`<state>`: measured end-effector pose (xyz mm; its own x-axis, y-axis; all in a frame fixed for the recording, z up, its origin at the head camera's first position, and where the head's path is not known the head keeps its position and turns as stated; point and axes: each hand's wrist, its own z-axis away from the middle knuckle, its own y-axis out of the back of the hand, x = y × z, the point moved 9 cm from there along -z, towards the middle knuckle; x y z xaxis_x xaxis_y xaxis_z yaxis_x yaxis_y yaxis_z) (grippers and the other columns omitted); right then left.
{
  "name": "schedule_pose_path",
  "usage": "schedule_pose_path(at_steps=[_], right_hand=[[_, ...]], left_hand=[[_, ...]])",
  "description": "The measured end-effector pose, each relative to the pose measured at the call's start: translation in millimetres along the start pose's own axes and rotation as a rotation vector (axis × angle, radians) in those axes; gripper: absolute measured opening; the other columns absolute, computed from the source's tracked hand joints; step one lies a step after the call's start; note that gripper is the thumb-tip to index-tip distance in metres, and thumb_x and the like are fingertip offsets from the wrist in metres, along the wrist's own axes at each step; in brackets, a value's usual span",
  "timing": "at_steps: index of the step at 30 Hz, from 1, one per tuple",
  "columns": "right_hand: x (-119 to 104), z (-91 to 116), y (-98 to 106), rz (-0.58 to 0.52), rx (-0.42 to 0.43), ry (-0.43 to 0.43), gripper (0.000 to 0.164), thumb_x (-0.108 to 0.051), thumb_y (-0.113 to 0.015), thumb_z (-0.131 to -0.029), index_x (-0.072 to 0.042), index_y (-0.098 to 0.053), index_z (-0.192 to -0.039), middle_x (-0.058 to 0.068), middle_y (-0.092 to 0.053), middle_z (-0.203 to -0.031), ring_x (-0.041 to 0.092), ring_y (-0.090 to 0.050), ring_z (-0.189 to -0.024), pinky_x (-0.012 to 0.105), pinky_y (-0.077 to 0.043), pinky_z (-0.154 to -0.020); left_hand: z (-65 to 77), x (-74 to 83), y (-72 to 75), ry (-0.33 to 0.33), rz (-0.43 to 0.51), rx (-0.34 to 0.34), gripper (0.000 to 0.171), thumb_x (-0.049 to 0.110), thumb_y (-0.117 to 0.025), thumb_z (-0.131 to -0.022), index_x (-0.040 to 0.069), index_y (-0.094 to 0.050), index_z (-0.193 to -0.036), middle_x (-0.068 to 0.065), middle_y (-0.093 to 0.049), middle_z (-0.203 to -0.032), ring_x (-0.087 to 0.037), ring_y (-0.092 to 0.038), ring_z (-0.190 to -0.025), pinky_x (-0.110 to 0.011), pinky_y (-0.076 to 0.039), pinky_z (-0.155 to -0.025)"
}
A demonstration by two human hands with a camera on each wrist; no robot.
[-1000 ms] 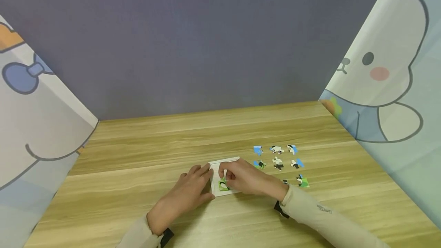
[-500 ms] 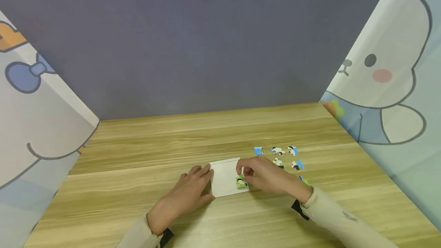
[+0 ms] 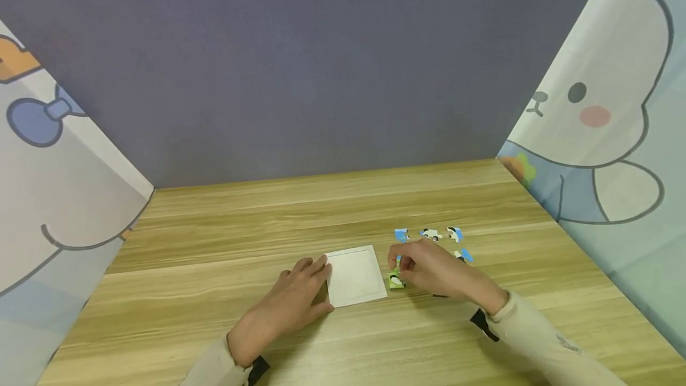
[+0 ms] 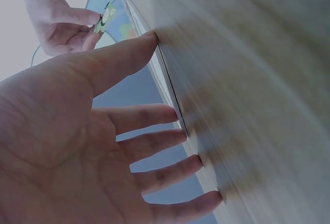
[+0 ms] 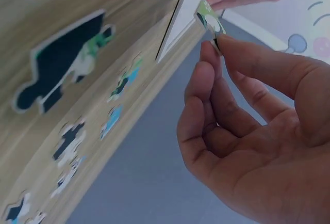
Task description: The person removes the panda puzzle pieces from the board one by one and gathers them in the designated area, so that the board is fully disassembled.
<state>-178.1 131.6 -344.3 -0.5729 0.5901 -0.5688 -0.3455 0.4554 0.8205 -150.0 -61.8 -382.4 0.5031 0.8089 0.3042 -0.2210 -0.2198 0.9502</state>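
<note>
A square white puzzle tray [image 3: 356,279] with a low rim lies on the wooden table. Fingertips and thumb of my left hand [image 3: 292,296] touch its left edge, and the fingers look nearly straight in the left wrist view. Just off the tray's right edge, my right hand [image 3: 436,270] pinches a green puzzle piece [image 3: 396,282] with a white and black shape on it. In the right wrist view the same puzzle piece [image 5: 210,18] is between thumb and forefinger, tilted and above the table. The right hand hides part of the loose pieces in the head view.
Loose panda puzzle pieces lie spread out right of the tray, among them a blue piece [image 3: 401,234], a panda-face piece [image 3: 430,234] and a black piece [image 5: 67,61]. A grey panel [image 3: 321,76] stands behind the table, with cartoon-printed cloths at both sides.
The right hand has moved right with the green puzzle piece, from over the tray to beyond its right edge. More of the tray's bare inside shows. The left hand has stayed put.
</note>
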Motion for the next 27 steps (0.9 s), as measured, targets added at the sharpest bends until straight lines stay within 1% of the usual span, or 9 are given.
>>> schedule_pose_path(at_steps=[4,8,11,14,18,21,23,25,27], right_hand=[[10.4,0.9,-2.6,-0.027,-0.03,-0.014,0.025,0.008,-0.066,-0.084,-0.015,-0.065,-0.092,-0.009,-0.06,-0.07,0.001,-0.051,-0.06,0.023,-0.047,-0.062],[18.4,0.3,-8.9,-0.014,-0.066,-0.004,0.024,0.009,-0.069,-0.083,-0.013,-0.063,-0.091,-0.009,-0.06,-0.07,0.0,-0.052,-0.063,0.023,-0.047,-0.065],[22.9,0.3,-12.4,-0.011,-0.092,-0.009,0.025,0.01,-0.067,-0.083,-0.014,-0.062,-0.089,-0.01,-0.059,-0.07,0.0,-0.052,-0.063,0.023,-0.046,-0.065],[25.5,0.7,-14.2,-0.031,-0.114,-0.029,0.026,0.011,-0.065,-0.083,-0.014,-0.062,-0.089,-0.01,-0.058,-0.069,0.001,-0.052,-0.062,0.023,-0.045,-0.063],[25.3,1.5,-14.7,-0.041,-0.11,-0.053,0.026,0.012,-0.068,-0.083,-0.013,-0.063,-0.088,-0.007,-0.06,-0.072,0.002,-0.054,-0.064,0.022,-0.047,-0.061],[22.9,1.5,-15.7,-0.01,-0.094,-0.063,0.025,0.01,-0.071,-0.083,-0.013,-0.063,-0.09,-0.006,-0.061,-0.072,0.001,-0.053,-0.064,0.022,-0.047,-0.059],[20.6,1.3,-17.2,0.035,-0.084,-0.071,0.024,0.01,-0.069,-0.084,-0.012,-0.063,-0.091,-0.007,-0.06,-0.07,0.001,-0.05,-0.06,0.021,-0.045,-0.056],[17.0,0.5,-17.9,0.103,-0.059,-0.059,0.024,0.012,-0.067,-0.082,-0.011,-0.064,-0.09,-0.006,-0.06,-0.07,0.001,-0.046,-0.059,0.021,-0.043,-0.054],[12.6,-0.1,-19.2,0.182,-0.027,-0.035,0.027,0.015,-0.066,-0.079,-0.012,-0.063,-0.084,-0.007,-0.059,-0.07,0.004,-0.046,-0.061,0.021,-0.042,-0.055]], left_hand=[[2.8,-1.2,-0.5,0.008,0.018,-0.002,0.07,0.038,-0.073,-0.09,0.0,-0.049,-0.144,-0.018,-0.039,-0.155,-0.042,-0.039,-0.138,-0.069,-0.042,-0.094],[6.5,-1.3,-2.6,0.01,0.03,-0.008,0.07,0.038,-0.073,-0.091,0.0,-0.049,-0.144,-0.019,-0.038,-0.155,-0.043,-0.039,-0.138,-0.069,-0.043,-0.093],[7.3,-0.4,-2.0,0.004,0.021,0.003,0.07,0.039,-0.072,-0.091,0.0,-0.049,-0.144,-0.018,-0.039,-0.155,-0.043,-0.039,-0.138,-0.068,-0.043,-0.094],[7.1,0.7,-0.5,-0.002,0.017,0.016,0.069,0.039,-0.072,-0.091,-0.001,-0.049,-0.144,-0.019,-0.039,-0.155,-0.043,-0.039,-0.137,-0.068,-0.043,-0.094],[6.2,2.0,0.9,-0.008,0.011,0.02,0.069,0.039,-0.073,-0.091,-0.001,-0.05,-0.143,-0.019,-0.04,-0.154,-0.043,-0.04,-0.137,-0.068,-0.044,-0.093],[5.1,1.8,2.2,-0.01,0.0,0.018,0.07,0.039,-0.073,-0.09,-0.001,-0.05,-0.143,-0.019,-0.04,-0.154,-0.042,-0.041,-0.136,-0.068,-0.044,-0.093],[4.6,1.3,3.0,-0.008,-0.006,0.017,0.07,0.039,-0.074,-0.09,-0.001,-0.051,-0.143,-0.019,-0.04,-0.154,-0.042,-0.041,-0.136,-0.067,-0.044,-0.093],[4.5,1.0,4.0,-0.009,-0.009,0.019,0.07,0.039,-0.074,-0.09,-0.001,-0.051,-0.143,-0.019,-0.041,-0.154,-0.043,-0.041,-0.136,-0.068,-0.044,-0.093],[4.4,0.7,4.9,-0.009,-0.011,0.02,0.069,0.038,-0.074,-0.09,-0.001,-0.051,-0.143,-0.019,-0.041,-0.154,-0.043,-0.041,-0.136,-0.068,-0.044,-0.093]])
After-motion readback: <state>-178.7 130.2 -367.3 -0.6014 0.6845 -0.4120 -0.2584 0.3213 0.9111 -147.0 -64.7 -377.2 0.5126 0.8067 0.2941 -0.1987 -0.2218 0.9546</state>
